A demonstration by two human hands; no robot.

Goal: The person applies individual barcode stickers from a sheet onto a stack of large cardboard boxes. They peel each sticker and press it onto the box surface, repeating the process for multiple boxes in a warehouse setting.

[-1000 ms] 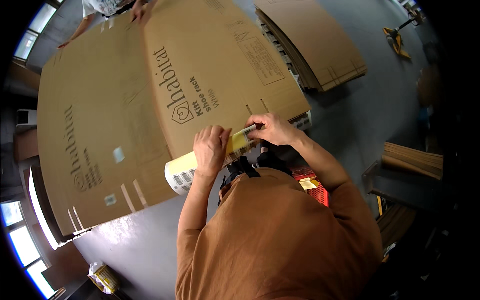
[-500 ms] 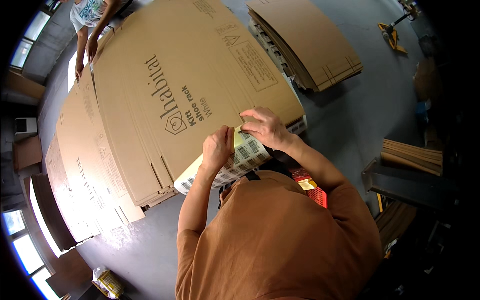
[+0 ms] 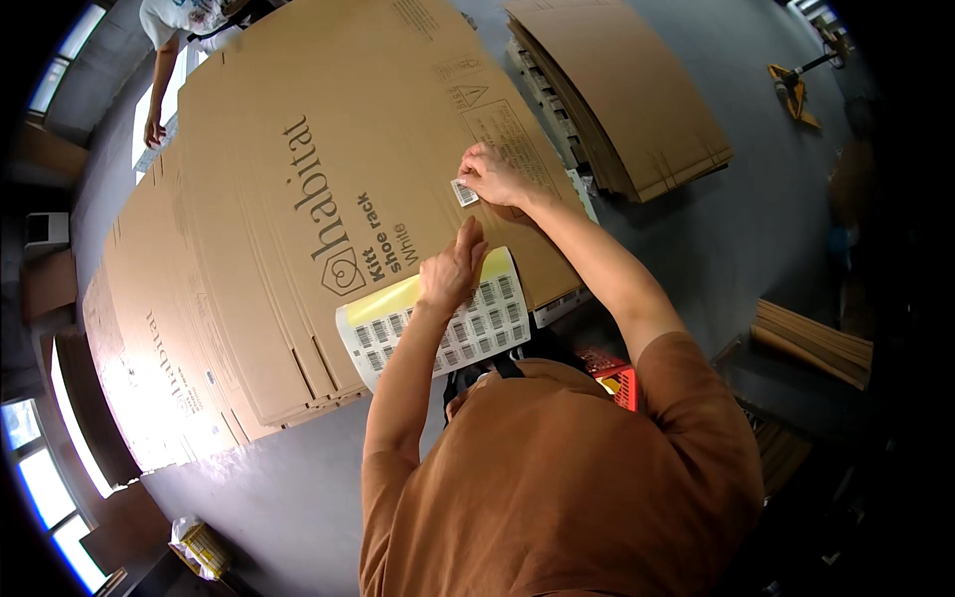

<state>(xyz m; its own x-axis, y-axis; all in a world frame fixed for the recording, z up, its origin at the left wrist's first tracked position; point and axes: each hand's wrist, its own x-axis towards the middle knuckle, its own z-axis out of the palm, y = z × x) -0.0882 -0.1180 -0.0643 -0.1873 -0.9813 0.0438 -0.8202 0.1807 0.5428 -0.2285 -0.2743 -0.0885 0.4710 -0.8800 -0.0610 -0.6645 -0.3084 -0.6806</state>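
My right hand (image 3: 489,177) pinches a small white barcode label (image 3: 465,194) by its upper corner, over the printed top of a flat brown cardboard stack (image 3: 254,209). Lower down, my left hand (image 3: 453,271) is closed at the upper edge of a sheet of barcode labels (image 3: 487,320). Its fingertips point away from me, and its thumb is not clearly visible. Rows of labels cover most of that sheet, with a bare yellow strip along the far edge. The sheet lies at the stack's near edge, against my body.
Another cardboard stack (image 3: 627,95) sits on a pallet at the far right. A yellow pallet jack (image 3: 791,95) stands beyond it. A red plastic basket (image 3: 624,386) is by my right side. At the far left, a co-worker's hand (image 3: 154,132) is near the cardboard.
My right hand has moved away from the sheet and now carries a single label over the cardboard. The sheet lies flatter. One of the co-worker's hands has left the cardboard edge.
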